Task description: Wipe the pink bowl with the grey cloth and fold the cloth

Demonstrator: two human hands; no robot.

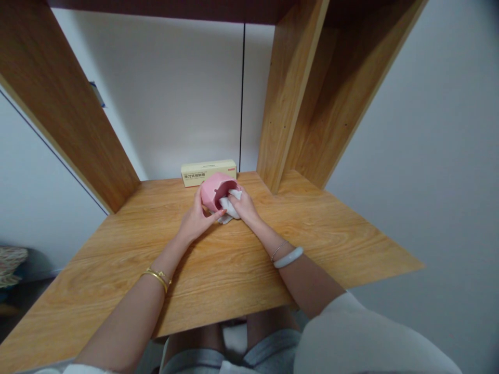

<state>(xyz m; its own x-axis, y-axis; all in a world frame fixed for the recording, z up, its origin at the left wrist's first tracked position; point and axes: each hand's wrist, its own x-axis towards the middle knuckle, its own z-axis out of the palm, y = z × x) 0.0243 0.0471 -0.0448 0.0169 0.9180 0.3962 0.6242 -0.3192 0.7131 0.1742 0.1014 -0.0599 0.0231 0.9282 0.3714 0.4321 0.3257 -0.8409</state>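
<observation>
A pink faceted bowl-like container (213, 188) is tilted on its side above the wooden desk, its opening turned toward me and to the right. My left hand (198, 215) grips it from the left, thumb along the lower rim. My right hand (243, 203) is closed on a white cloth or tissue (230, 205), pressed into the container's mouth. Part of the white material hangs below the rim. The right fingertips are hidden by the cloth and the container.
Behind the container, a cream-coloured box (208, 168) with printed characters stands against the back panel. The wooden desk (234, 270) has shelf uprights at left and right (290, 98). A patterned fabric item (11, 265) lies at the far left.
</observation>
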